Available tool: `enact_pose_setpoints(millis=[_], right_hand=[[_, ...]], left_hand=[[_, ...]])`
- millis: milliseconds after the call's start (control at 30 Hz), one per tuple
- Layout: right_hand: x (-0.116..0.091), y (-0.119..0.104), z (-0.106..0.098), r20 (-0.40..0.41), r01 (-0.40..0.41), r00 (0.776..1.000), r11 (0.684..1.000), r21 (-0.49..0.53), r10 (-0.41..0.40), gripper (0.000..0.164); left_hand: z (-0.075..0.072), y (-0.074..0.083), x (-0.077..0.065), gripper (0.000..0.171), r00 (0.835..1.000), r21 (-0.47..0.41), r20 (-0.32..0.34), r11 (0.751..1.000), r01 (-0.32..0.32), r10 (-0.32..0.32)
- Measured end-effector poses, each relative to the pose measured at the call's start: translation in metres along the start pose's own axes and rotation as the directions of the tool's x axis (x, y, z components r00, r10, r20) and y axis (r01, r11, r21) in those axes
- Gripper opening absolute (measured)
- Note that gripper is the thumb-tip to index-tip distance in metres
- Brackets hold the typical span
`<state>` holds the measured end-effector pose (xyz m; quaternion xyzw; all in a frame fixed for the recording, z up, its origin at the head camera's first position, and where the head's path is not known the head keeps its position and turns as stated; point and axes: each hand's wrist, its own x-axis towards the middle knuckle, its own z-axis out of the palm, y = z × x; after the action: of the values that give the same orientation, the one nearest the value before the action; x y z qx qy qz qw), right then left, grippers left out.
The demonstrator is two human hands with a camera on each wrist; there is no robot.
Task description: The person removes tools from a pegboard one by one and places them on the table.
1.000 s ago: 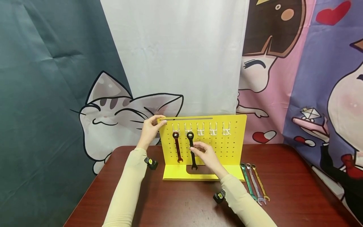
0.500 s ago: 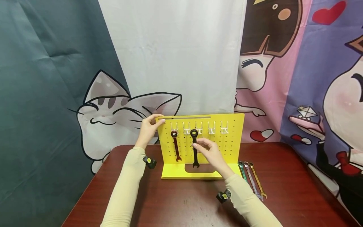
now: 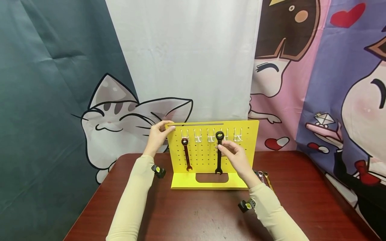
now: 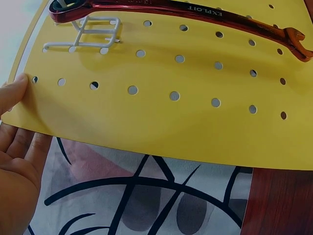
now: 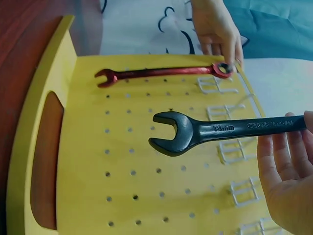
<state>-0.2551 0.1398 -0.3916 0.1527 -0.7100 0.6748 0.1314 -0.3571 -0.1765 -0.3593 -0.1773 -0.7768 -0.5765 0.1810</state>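
One black wrench [image 3: 219, 159] stands nearly upright right of the frame's middle, ring end up and open end down, its upper shaft at the fingertips of the right hand [image 3: 238, 159]; it hangs in front of the yellow board [image 3: 202, 157], its ring over the fourth hook [image 3: 226, 137] from the left, though whether they touch cannot be told.

A second earlier the wrench was at the second hook; wrench and hand have since moved rightward, and the forearm now hides more of the silver wrench [image 3: 260, 175] and gold wrench [image 3: 268, 179] on the tabletop [image 3: 193, 214] at the lower right; the red wrench [image 3: 187, 156] hangs from the leftmost hook as before.

The right hand pinches the black shaft just below the ring, thumb against fingers; the left hand [image 3: 157, 135] grips the board's upper left corner, thumb in front and fingers behind; in the right wrist view the wrench's open end points left, "14mm" legible beside it.
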Motion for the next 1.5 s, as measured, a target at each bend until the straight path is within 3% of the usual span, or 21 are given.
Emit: enact_pose_setpoints(millis=[233, 467, 700, 900, 1167, 1500], right_hand=[[0.004, -0.011, -0.025, -0.08, 0.022, 0.997, 1.0, 0.012, -0.021, 0.027], [0.008, -0.025, -0.053, -0.152, 0.096, 0.984, 0.994, 0.05, -0.087, 0.005], [0.008, -0.036, -0.079, -0.216, 0.162, 0.967, 0.982, 0.096, -0.138, 0.005], [0.005, -0.046, -0.1, -0.278, 0.17, 0.95, 0.982, 0.076, -0.143, 0.006], [-0.001, -0.054, -0.133, -0.301, 0.19, 0.939, 0.98, 0.052, -0.166, 0.01], [-0.012, -0.055, -0.162, -0.308, 0.2, 0.938, 0.973, 0.112, -0.158, 0.011]], left_hand=[[0.001, -0.001, 0.0, 0.029, 1.0, 0.001, -0.018, 1.0, -0.01, 0.01], [0.0, -0.001, 0.001, 0.027, 0.999, 0.002, -0.012, 1.0, -0.03, 0.03], [0.001, 0.0, 0.002, 0.028, 1.0, 0.024, -0.01, 1.0, -0.014, 0.014], [0.001, 0.0, 0.001, 0.028, 1.0, 0.026, -0.014, 1.0, -0.018, 0.018], [0.001, 0.002, 0.002, 0.029, 1.0, 0.02, -0.016, 1.0, -0.011, 0.011], [0.002, 0.001, 0.001, 0.029, 1.0, -0.002, -0.019, 1.0, 0.004, -0.004]])
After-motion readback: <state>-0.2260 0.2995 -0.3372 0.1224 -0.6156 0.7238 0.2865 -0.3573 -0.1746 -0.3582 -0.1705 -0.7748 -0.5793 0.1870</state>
